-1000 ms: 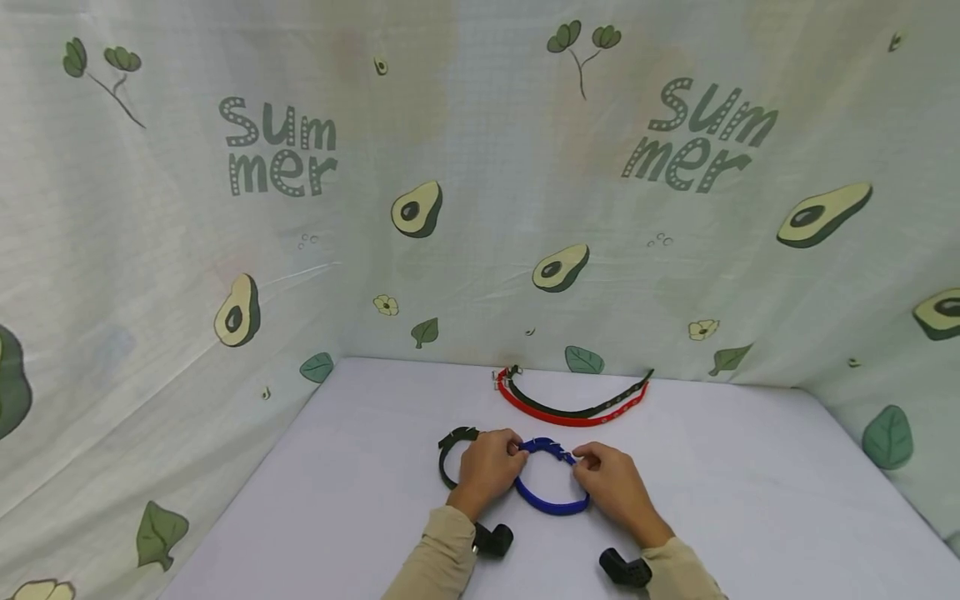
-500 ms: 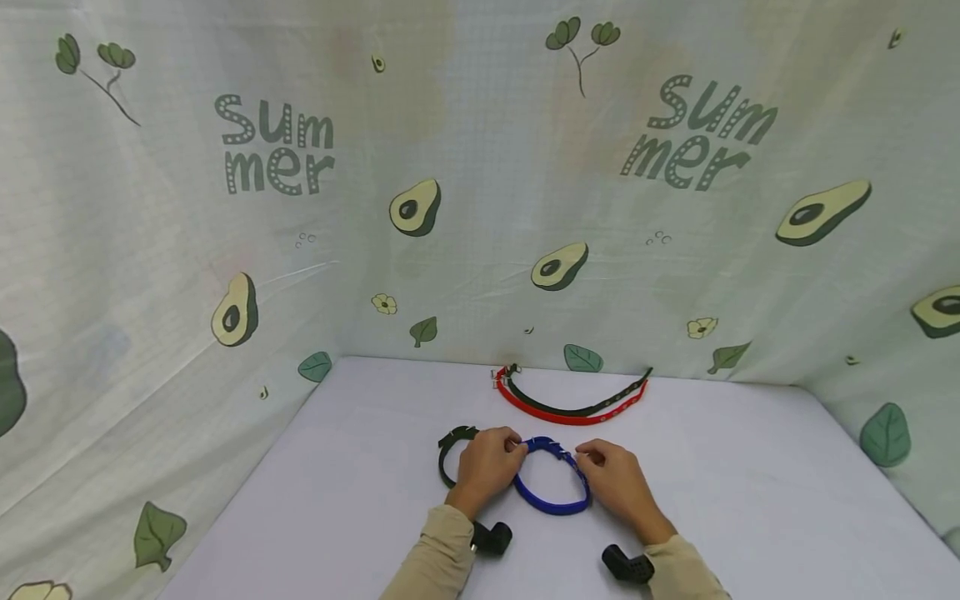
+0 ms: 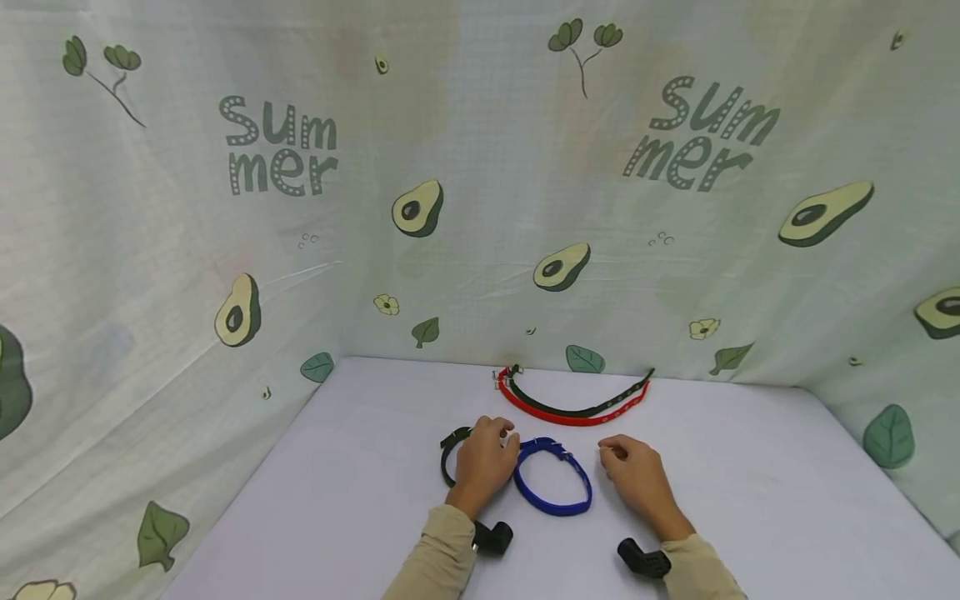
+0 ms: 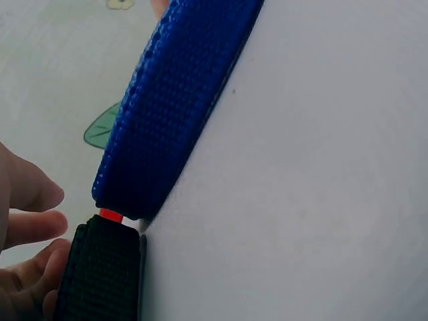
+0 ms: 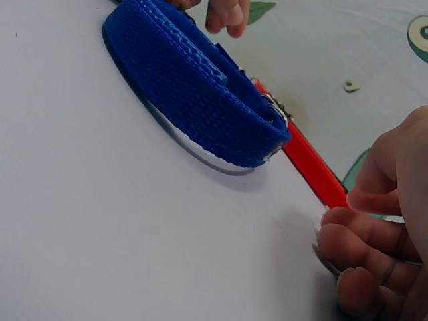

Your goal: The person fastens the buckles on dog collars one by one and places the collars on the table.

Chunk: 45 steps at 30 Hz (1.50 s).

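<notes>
A blue collar [image 3: 553,508], buckled into a loop, stands on its edge on the white table. Left of it is a dark green collar [image 3: 454,436], also looped, partly covered by my left hand [image 3: 483,467]. That hand hovers where the two loops meet, its fingers loosely bent and thumb apart, gripping nothing; in the left wrist view its fingertips lie beside the dark green collar's band [image 4: 100,274]. To the right of the blue loop, clear of it, my right hand [image 3: 639,477] has loosely curled fingers with nothing between them.
Farther back on the table [image 3: 750,483], a red collar [image 3: 572,422] and another dark green collar [image 3: 615,402] lie unbuckled in nested curves, buckles at the left. Behind them hangs a printed cloth [image 3: 480,167]. Black wrist devices [image 3: 645,560] are worn on both arms.
My right hand has let go of the blue collar and moved right, away from it. My left fingers have come off the blue collar and lifted slightly. The blue loop stays in place.
</notes>
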### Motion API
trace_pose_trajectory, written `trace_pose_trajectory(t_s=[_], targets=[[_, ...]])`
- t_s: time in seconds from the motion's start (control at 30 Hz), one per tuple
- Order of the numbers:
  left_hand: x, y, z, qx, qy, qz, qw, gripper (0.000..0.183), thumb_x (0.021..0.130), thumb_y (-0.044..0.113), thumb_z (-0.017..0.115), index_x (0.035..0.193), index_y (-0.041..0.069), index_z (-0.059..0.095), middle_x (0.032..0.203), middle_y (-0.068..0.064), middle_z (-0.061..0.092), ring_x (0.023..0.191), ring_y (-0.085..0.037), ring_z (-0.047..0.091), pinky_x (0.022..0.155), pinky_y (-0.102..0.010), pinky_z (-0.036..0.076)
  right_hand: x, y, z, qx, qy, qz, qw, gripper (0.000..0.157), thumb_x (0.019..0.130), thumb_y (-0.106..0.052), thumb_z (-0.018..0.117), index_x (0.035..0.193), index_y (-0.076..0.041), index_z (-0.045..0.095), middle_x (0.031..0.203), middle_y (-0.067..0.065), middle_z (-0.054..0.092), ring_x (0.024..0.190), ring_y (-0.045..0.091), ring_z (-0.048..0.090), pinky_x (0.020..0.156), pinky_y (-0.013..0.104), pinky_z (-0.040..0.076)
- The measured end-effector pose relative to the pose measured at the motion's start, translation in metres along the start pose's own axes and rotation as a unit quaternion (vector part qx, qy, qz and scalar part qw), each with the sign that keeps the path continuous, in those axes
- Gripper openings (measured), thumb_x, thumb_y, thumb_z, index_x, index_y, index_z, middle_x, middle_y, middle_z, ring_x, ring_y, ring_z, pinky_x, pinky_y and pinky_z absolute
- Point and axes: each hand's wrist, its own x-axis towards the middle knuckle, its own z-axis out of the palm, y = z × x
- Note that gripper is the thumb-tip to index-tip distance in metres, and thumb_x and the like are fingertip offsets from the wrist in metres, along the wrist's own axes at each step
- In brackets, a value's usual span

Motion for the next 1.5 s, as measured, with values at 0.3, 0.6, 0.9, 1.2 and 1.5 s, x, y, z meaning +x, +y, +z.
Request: trace_pose_trajectory(t_s=[0.3,0.6,0.9,1.2,1.5], targets=[[0.0,0.0,0.0,-0.007,0.013,-0.013,0.9998,0.021,0.092,0.028,0.072,0.108,0.016,0.073,0.099,-0.001,0.059,0.066,-0.008,0.051,0.057,-0.027,0.044,0.002,0.013,-0.016,0.006,0.022,0.027,0.999,0.026,0.098,-0.017,0.058,0.115,0.0,0.07,0.086,0.005,0.07,0.07,0.014,0.063,0.063,0.03,0.049],[0.001,0.001,-0.003,-0.002,0.016,-0.005,0.9999,0.016,0.092,0.029,0.07,0.102,0.017,0.074,0.098,0.0,0.059,0.071,-0.01,0.056,0.061,-0.029,0.047,0.007,0.019,-0.016,0.011,0.023,0.022,0.999,0.025,0.097,-0.016,0.058,0.113,0.0,0.071,0.083,0.004,0.068,0.069,0.014,0.062,0.062,0.029,0.049],[0.005,0.009,-0.005,0.031,-0.007,0.035,0.9989,0.015,0.093,0.03,0.071,0.099,0.017,0.074,0.097,0.0,0.059,0.066,-0.009,0.054,0.056,-0.024,0.045,0.017,0.016,-0.02,0.004,0.013,0.016,1.0,0.027,0.098,-0.016,0.057,0.114,0.001,0.069,0.083,0.005,0.069,0.069,0.015,0.062,0.064,0.031,0.047],[0.017,0.006,-0.017,0.1,-0.047,0.078,0.9909,0.016,0.093,0.03,0.07,0.097,0.015,0.074,0.093,-0.001,0.062,0.072,-0.014,0.059,0.059,-0.03,0.05,0.03,0.02,-0.017,-0.019,0.008,0.0,1.0,0.026,0.095,-0.014,0.058,0.112,0.001,0.07,0.078,0.002,0.068,0.069,0.014,0.06,0.066,0.033,0.045],[0.039,0.007,-0.021,0.158,-0.107,0.099,0.9766,0.018,0.094,0.031,0.068,0.097,0.016,0.076,0.086,0.001,0.066,0.083,-0.02,0.062,0.075,-0.04,0.052,0.044,0.023,-0.024,-0.038,0.021,-0.002,0.999,0.026,0.093,-0.013,0.058,0.109,0.003,0.07,0.079,0.006,0.067,0.075,0.022,0.06,0.068,0.036,0.045]])
